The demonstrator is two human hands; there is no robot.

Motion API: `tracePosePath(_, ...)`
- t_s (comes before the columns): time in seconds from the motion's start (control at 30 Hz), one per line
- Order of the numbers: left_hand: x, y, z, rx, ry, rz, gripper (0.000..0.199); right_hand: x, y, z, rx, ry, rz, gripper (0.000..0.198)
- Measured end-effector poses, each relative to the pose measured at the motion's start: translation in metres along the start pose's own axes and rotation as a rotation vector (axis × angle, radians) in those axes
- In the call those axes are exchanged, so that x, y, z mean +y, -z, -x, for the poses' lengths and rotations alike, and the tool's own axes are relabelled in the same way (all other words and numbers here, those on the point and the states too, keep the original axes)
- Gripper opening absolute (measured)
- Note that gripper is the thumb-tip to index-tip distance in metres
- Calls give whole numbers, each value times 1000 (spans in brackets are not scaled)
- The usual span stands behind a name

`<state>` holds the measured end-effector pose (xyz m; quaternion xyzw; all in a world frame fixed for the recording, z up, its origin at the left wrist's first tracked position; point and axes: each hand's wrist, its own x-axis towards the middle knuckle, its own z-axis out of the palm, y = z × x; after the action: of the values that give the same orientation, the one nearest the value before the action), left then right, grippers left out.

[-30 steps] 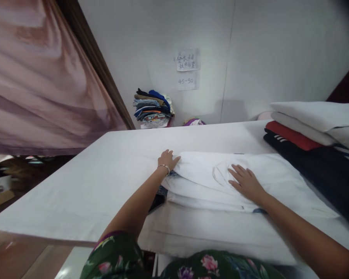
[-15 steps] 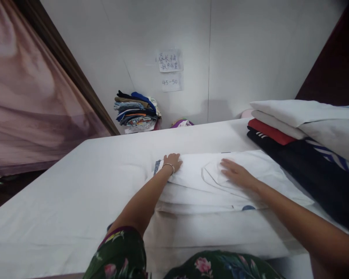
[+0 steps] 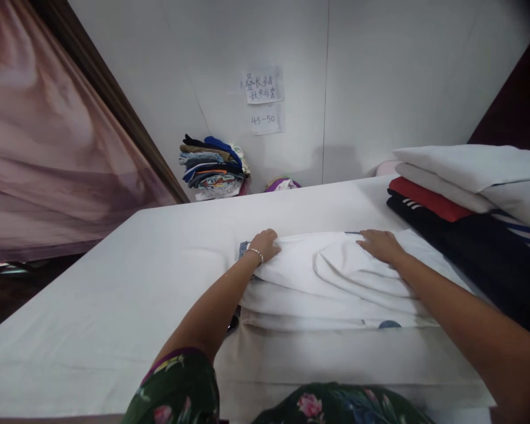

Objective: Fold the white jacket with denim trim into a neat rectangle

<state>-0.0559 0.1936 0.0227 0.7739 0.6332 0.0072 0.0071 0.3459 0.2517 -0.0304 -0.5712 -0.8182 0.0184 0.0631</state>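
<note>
A white folded garment (image 3: 300,259) lies across the table in front of me, creased in the middle, with a dark blue round patch near its front edge. At its far left corner my left hand (image 3: 265,245), a bracelet at the wrist, has its fingers curled over the cloth. Along the far edge, farther right, my right hand (image 3: 382,246) is closed on the cloth beside a thin dark strip. The fingertips of both hands are partly hidden. A bit of blue printed cloth (image 3: 243,249) shows at the garment's left end.
On the right rises a stack of folded clothes (image 3: 441,203), white, red and black. A second clothes pile (image 3: 214,168) stands beyond the white table (image 3: 115,294), by the wall. Handwritten paper signs (image 3: 265,88) hang above. A pink curtain (image 3: 48,147) covers the left side.
My right hand has moved right and away from me, from the middle of the garment to its far edge. The cloth shows more folds. My left hand stays at the left corner.
</note>
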Motion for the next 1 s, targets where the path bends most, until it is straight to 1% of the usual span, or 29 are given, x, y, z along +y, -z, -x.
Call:
tracePosePath(0.1,-8,1,-12,-155,206,128,48,-1,-2,0,16,-8,9,54)
tracePosePath(0.17,-12,-1,-20,-228,304,173,52,-1,-2,-2,8,-12,15,53)
tracePosePath(0.23,-13,-4,-27,-253,340,166,51,-2,-2,-3,1,-23,22,52)
tracePosePath(0.33,-10,-9,-31,-265,354,150,49,-3,2,-5,-33,-39,5,50)
tracePosePath(0.4,-8,-9,-31,-257,351,148,48,-7,10,-4,-55,-65,-29,51)
tracePosePath(0.43,-8,-8,-30,-243,349,149,48,-10,15,-2,-43,-74,-50,51)
tracePosePath(0.5,-10,-6,-27,-182,362,169,49,-23,27,5,27,-61,-90,53)
tracePosePath(0.57,-17,-2,-22,-90,411,211,53,-43,37,17,108,26,-126,53)
tracePosePath(0.63,-29,1,-15,-17,487,233,59,-67,38,33,126,159,-149,54)
tracePosePath(0.7,-45,3,-6,-6,568,226,69,-88,31,50,69,280,-145,56)
tracePosePath(0.73,-52,3,0,-20,608,229,74,-97,25,57,35,324,-132,56)
tracePosePath(0.8,-66,2,12,-70,689,297,82,-107,11,68,-1,368,-96,56)
tracePosePath(0.9,-78,0,29,-132,770,437,82,-109,-6,75,40,376,-61,56)
tracePosePath(1.0,-80,-2,43,-144,828,503,79,-104,-13,73,77,387,-54,56)
